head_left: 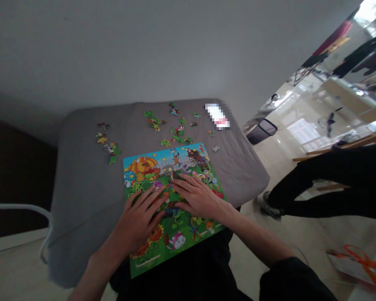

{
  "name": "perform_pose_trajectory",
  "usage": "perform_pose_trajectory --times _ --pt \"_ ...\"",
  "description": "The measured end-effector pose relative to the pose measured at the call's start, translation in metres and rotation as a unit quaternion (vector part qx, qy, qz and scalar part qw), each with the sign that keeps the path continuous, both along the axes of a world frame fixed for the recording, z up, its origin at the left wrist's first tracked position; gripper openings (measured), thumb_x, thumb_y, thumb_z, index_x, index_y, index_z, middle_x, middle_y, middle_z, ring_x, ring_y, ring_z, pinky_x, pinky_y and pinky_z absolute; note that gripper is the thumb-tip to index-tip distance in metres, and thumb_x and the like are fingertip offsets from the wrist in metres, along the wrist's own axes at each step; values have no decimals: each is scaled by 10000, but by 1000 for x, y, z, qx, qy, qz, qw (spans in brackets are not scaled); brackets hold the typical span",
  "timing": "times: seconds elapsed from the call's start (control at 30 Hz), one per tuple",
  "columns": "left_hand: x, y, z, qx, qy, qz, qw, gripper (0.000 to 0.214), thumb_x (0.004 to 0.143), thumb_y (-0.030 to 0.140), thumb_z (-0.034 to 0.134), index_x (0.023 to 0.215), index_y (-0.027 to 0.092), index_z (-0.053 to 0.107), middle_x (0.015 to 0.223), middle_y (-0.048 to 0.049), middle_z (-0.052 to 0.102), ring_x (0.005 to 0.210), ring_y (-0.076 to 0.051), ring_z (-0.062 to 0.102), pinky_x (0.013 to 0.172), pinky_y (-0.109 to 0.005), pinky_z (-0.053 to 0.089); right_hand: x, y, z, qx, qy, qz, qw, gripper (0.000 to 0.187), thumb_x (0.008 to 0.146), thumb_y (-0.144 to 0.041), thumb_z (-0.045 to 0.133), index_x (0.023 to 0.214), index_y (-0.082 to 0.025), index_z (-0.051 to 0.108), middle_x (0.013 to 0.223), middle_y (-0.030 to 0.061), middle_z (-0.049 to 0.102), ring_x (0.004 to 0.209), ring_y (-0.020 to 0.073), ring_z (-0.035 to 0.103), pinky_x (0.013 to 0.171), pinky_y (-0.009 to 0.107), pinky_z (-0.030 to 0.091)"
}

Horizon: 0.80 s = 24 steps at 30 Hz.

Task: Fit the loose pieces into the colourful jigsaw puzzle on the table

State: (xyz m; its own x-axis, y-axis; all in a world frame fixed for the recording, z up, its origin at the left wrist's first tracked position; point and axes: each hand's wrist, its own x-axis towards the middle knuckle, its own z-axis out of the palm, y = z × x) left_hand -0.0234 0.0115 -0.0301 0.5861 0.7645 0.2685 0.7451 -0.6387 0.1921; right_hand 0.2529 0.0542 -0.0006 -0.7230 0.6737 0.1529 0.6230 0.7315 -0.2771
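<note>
A colourful cartoon jigsaw board [178, 241], green with a blue top strip, lies at the near edge of a grey cloth-covered surface. My left hand [141, 215] rests on its left part, fingers stretched and spread. Across the middle of the board lies my right hand [196, 194], its fingers extended toward the left. Both hands look flat on the picture, and neither visibly grips anything; they cover part of the print. Beyond the board's top edge are scattered loose jigsaw pieces [178, 130], several of them bunched together. Another group of pieces [113, 152] sits farther left.
A phone [217, 116] with a blurred-out screen lies at the far right of the grey surface [87, 175]. Behind it rises a plain wall [138, 50]. A dark bin [261, 130] stands on the floor, and a person's dark-trousered legs [326, 184] are at right.
</note>
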Motion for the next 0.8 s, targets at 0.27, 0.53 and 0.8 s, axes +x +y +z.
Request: perform_pose_trajectory --times 0.27,0.53,0.8 --pt "-35 14 0 0 -96 75 993 412 1166 376 430 1498 329 670 1524 -65 720 1479 -285 603 1196 -481 462 17 72 16 -9 132 -36 991 351 1099 -337 663 1417 -200 723 1398 132 765 1367 262 671 1222 505 518" --pt "-51 22 -17 21 -148 155 976 319 1144 335 479 1353 332 719 1391 -66 760 1407 -312 637 1185 -526 467 113 162 8 -20 145 -258 955 310 971 -161 657 1236 -201 812 1164 131 831 970 260 768 966 455 633" --pt "-47 23 -15 -3 -156 174 972 332 1137 353 480 1309 325 761 1371 -75 766 1388 -317 644 1211 -548 461 144 145 -28 -58 170 -296 938 313 856 -333 878 1117 -164 845 1201 155 778 1014 262 740 1014 466 603"
